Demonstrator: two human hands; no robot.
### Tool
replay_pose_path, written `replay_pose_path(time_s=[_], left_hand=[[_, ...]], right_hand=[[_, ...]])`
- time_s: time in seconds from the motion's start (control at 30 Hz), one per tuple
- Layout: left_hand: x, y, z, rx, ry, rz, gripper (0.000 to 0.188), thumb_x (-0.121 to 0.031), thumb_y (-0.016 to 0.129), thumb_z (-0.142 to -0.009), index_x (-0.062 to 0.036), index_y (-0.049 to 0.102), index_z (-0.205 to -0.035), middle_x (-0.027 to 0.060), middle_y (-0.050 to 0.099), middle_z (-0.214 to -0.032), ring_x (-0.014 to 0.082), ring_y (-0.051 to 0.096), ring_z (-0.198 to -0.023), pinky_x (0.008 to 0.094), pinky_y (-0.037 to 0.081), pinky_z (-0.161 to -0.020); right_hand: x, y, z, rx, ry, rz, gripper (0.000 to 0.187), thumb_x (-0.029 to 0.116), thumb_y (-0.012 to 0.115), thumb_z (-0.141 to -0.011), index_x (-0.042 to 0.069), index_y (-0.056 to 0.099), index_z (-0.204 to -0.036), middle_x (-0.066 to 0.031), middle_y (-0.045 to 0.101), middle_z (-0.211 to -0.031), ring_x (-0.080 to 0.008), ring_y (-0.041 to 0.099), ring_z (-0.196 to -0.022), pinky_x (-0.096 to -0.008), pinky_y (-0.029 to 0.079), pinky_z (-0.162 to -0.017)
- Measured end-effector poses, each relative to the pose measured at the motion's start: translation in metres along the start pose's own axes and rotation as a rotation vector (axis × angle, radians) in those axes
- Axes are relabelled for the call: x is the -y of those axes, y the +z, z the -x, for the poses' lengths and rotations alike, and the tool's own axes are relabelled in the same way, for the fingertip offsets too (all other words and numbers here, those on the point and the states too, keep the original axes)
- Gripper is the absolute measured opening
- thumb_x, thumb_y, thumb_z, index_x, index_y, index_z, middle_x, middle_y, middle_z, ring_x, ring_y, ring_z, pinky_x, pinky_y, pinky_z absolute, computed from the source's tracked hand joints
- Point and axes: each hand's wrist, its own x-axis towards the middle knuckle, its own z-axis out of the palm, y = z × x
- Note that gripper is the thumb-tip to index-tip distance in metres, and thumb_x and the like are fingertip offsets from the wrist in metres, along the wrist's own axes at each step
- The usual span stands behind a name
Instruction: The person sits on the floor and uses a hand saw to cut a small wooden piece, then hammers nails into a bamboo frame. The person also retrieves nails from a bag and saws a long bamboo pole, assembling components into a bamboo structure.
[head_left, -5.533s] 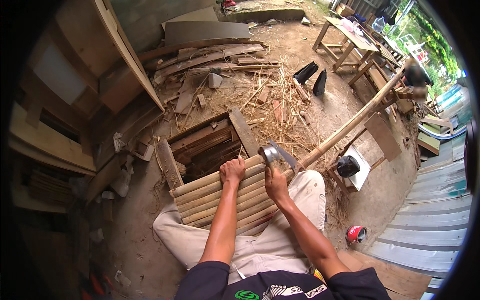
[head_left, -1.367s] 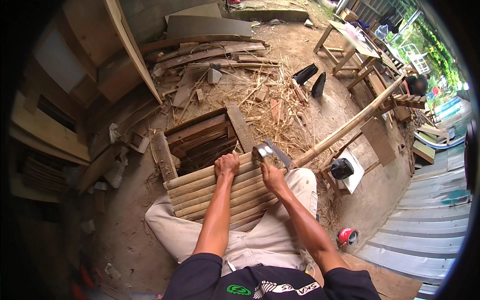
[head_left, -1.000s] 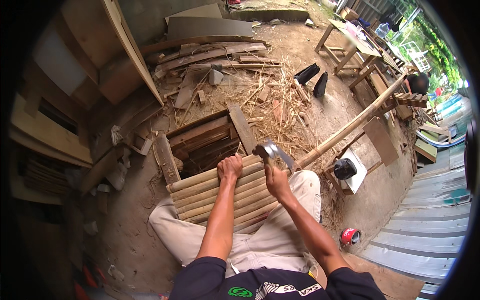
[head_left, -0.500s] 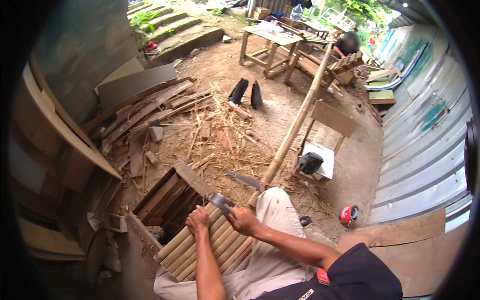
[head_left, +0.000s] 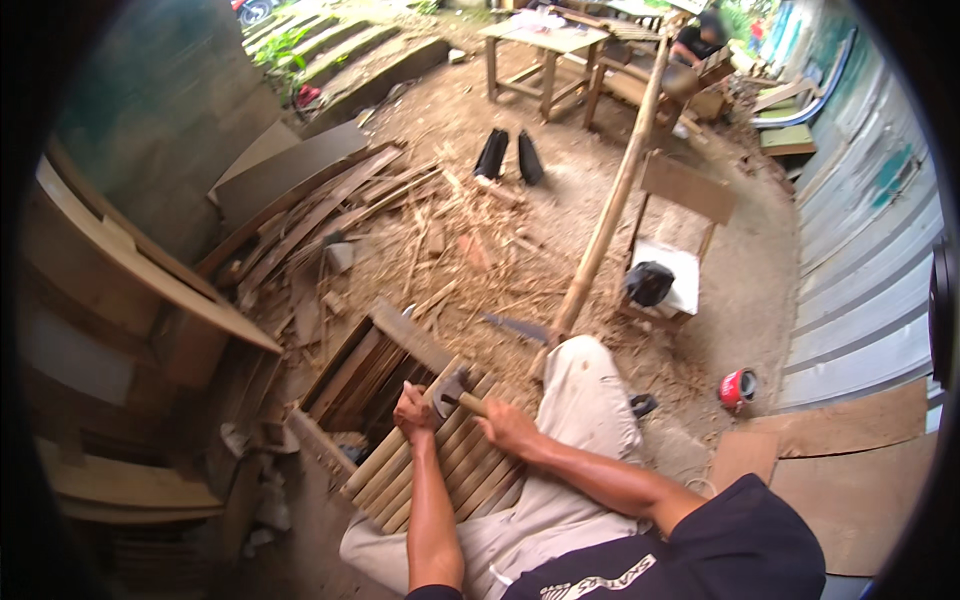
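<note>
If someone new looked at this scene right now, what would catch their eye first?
Probably the hammer in the right hand, its head close to the left hand over a row of bamboo lengths, low in the middle. Next, the long pole slanting toward the upper right, with a grey blade beside its lower end. The pile of scrap wood on the left and the red can at right might follow.

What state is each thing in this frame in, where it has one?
Hammer, gripped, head low over the slats
Right hand, closed on the handle
Left hand, fingers curled; any grip unclear
Slats, laid side by side
Saw, unheld, blade bare
Chair, upright, a black bag on its seat
Can, open at one end
</note>
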Motion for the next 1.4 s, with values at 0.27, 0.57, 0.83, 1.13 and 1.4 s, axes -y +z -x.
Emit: replay_pose_path(time_s=[0.27,0.57,0.83,1.13,1.4], left_hand=[[-0.009,-0.034,0.01,-0.03,0.011,0.525,0.028,-0.021,0.048,-0.101,0.0003,0.065,-0.098,0.007,0.068,-0.086,0.0166,0.065,-0.081,0.0299,0.05,-0.075],[-0.151,0.031,0.026,0.427,0.093,0.657,0.025,-0.018,0.048,-0.102,0.0006,0.064,-0.1,0.0051,0.065,-0.081,0.0119,0.061,-0.075,0.0257,0.049,-0.07],[-0.301,0.165,0.078,0.773,-0.188,0.835,0.025,-0.02,0.051,-0.101,0.0009,0.066,-0.104,0.0064,0.066,-0.085,0.0129,0.064,-0.074,0.0281,0.053,-0.071],[-0.358,0.3,0.102,1.017,-0.409,0.697,0.023,-0.022,0.051,-0.101,-0.0022,0.063,-0.102,0.0025,0.061,-0.079,0.01,0.057,-0.067,0.0255,0.046,-0.061],[-0.35,0.323,0.077,0.925,-0.546,0.836,0.026,-0.025,0.052,-0.099,-0.0008,0.061,-0.102,-0.0003,0.053,-0.072,0.0101,0.051,-0.06,0.0258,0.043,-0.056]], right_hand=[[-0.009,-0.015,0.01,0.021,-0.136,0.098,0.032,0.027,0.062,-0.092,-0.003,0.054,-0.101,-0.0247,0.055,-0.101,-0.0439,0.059,-0.093,-0.0483,0.049,-0.083],[-0.056,-0.105,-0.005,-0.156,0.284,-0.444,0.02,0.017,0.063,-0.09,-0.001,0.065,-0.099,-0.0176,0.064,-0.092,-0.0316,0.063,-0.086,-0.0377,0.05,-0.079],[-0.207,-0.205,0.011,-0.648,0.502,-0.906,0.011,0.013,0.062,-0.095,0.002,0.06,-0.094,-0.0031,0.063,-0.077,-0.0096,0.059,-0.065,-0.0237,0.049,-0.059],[-0.473,-0.145,-0.004,-0.605,0.894,-0.63,0.015,0.016,0.066,-0.091,0.002,0.064,-0.096,-0.0032,0.067,-0.077,-0.0109,0.063,-0.063,-0.0293,0.048,-0.058],[-0.558,-0.189,-0.097,-0.962,0.835,-0.171,0.025,0.018,0.067,-0.088,0.003,0.064,-0.108,-0.0162,0.07,-0.085,-0.0315,0.067,-0.08,-0.041,0.051,-0.072]])
